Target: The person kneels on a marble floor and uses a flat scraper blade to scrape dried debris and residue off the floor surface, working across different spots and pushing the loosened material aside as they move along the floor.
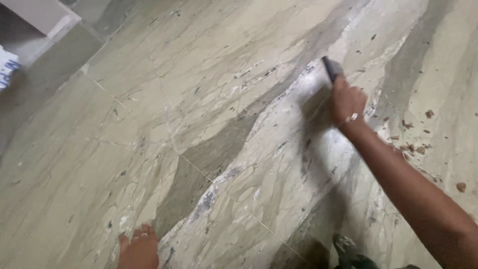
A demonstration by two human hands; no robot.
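Observation:
My right hand (347,102) reaches out over a greenish marble floor (209,114) and grips a small dark scraper (330,68), whose blade end rests on the stone at a pale scraped streak. A ring shows on one finger. My left hand (139,248) lies flat on the floor at the lower left, fingers spread, holding nothing.
Brown flakes of debris (416,144) are scattered on the floor to the right of my right arm. A white ledge or step (42,15) sits at the top left, with a white and blue cloth-like thing (6,69) at the left edge. A dark object (348,249) shows at the bottom.

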